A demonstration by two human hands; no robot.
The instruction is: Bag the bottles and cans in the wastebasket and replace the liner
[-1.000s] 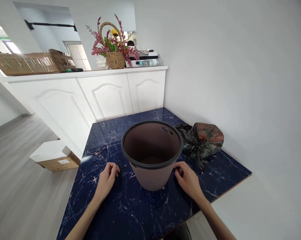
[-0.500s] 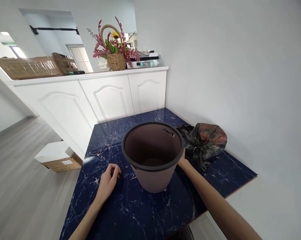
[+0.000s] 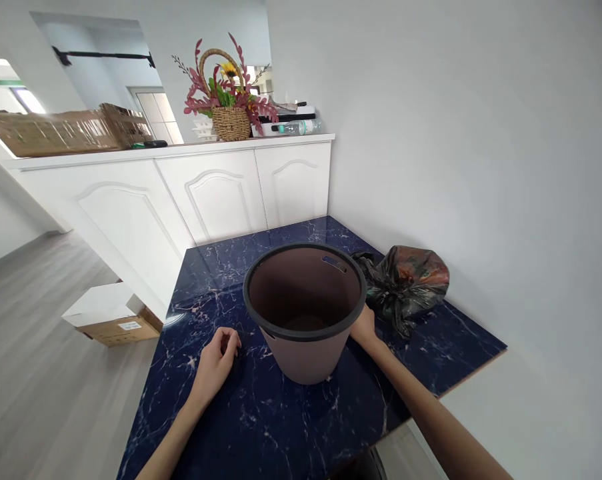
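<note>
A brownish-mauve waste bin (image 3: 308, 360) with a dark rim stands upright on the dark blue marbled table (image 3: 205, 267). It has a slot-shaped handle hole near its far right rim, and its visible inside holds nothing. To the left of the bin, apart from it, my left hand (image 3: 219, 350) rests on the table with fingers loosely curled and nothing seen in them. My right hand (image 3: 365, 328) is at the bin's right side, its fingers hidden behind the bin. Just beyond that hand lies a knotted black plastic bag (image 3: 411, 280) with something reddish inside.
White cabinets (image 3: 221, 193) border the table's far edge, with a flower basket (image 3: 231, 124), a plastic bottle (image 3: 301, 127) and a taped cardboard box (image 3: 55, 130) on top. A wall (image 3: 431, 147) rises at the right. Another carton (image 3: 115, 317) sits on the floor at left.
My right hand has come slightly nearer along the bin's right side, and more of it shows. My left hand and the bin stay put; the view has shifted a little.
</note>
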